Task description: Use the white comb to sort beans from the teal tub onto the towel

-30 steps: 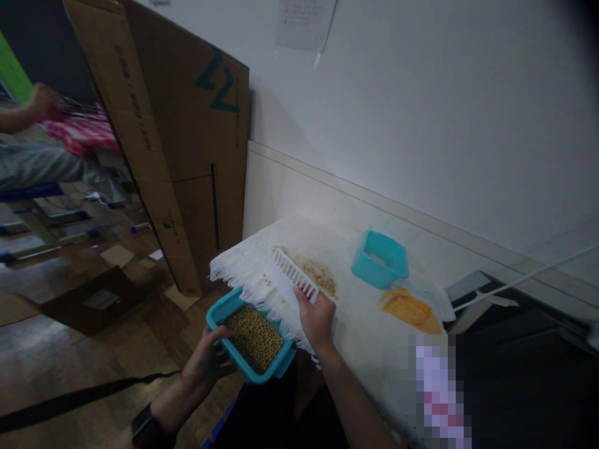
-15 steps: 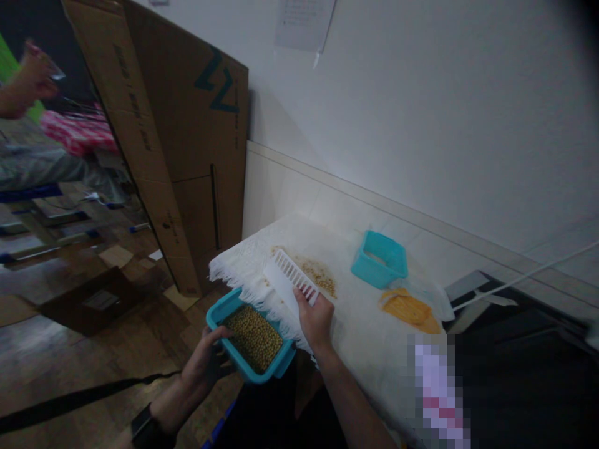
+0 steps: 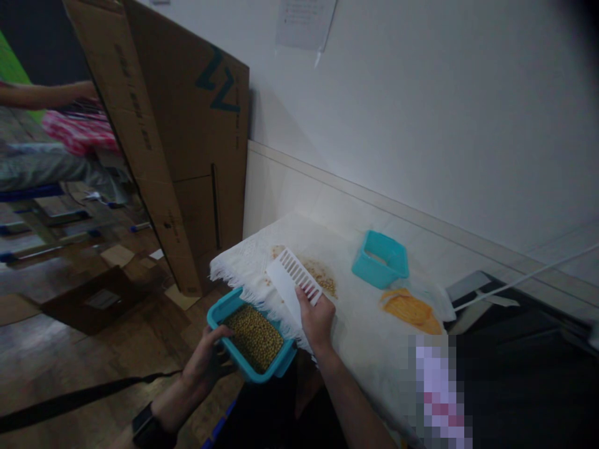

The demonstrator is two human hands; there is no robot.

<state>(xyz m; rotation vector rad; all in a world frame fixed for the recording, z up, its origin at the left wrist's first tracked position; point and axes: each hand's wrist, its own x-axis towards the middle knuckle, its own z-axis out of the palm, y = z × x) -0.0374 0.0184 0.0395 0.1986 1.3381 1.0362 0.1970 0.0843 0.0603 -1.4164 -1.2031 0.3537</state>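
My left hand (image 3: 208, 358) grips the near left rim of a teal plastic tub (image 3: 221, 310), thumb over the edge. Soybean-like yellow beans (image 3: 257, 337) fill its lower part. The tub is held at the fringed edge of a white tablecloth (image 3: 362, 333). In my right hand (image 3: 318, 318) is a white plastic piece with a row of slots (image 3: 285, 280), tilted above the cloth, its far end pointing up and left. Behind it lies a scatter of loose beans (image 3: 327, 284) on the cloth. My right fingers are closed round the near end of the slotted piece.
A second teal tub (image 3: 374, 274) stands at the back of the table, beside a crumpled orange cloth or bag (image 3: 412, 312). A tall cardboard box (image 3: 201, 137) leans at the left. Dark equipment (image 3: 524, 362) is at the right. Another person's arm (image 3: 47, 95) shows at far left.
The slotted white piece has shifted slightly right in my right hand. My left hand and the tub stay nearly still. The other person's arm has lowered and reached right, behind the cardboard box.
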